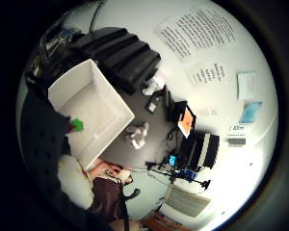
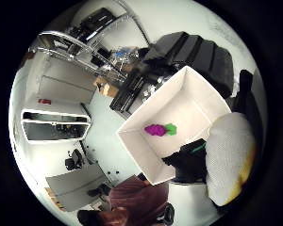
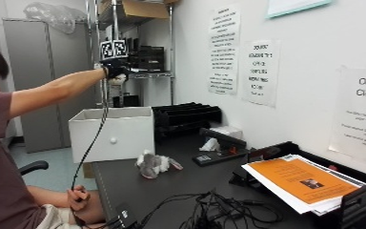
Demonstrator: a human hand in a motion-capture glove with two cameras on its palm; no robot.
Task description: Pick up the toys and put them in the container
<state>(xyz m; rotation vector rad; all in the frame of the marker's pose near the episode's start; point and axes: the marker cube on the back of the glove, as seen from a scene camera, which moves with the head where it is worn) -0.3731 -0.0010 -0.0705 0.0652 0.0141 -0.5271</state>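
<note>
Toys: one white-and-yellow plush toy (image 2: 228, 157) sits against the gloved right hand (image 3: 114, 70), raised high over the container (image 3: 113, 133); a grey-and-white plush toy (image 3: 152, 164) lies on the table (image 3: 189, 186), below the hand and on the far side of the container from the person.
Already binned: a purple toy (image 2: 154, 129) and a green toy (image 2: 170, 128) touch each other on the container floor, straight below the palm.
Right hand: arm stretched out and up, fingers curled round the white-and-yellow plush; in the outside view a pale bit of it shows just under the glove.
Bare hand: low by the person's lap, well apart from the toys, pinching a cable.
Key relation: the open white container lies directly beneath the raised hand, its long axis running away from the person; a release here looks likely to land inside.
Step judged: carrying the plush over the container, drop not yet made.
Left to do: the grey-and-white plush, just beside the container's outer wall, nearer the gloved hand than the bare one.
Risk: from this height the toy might bounce off the rim.
</note>
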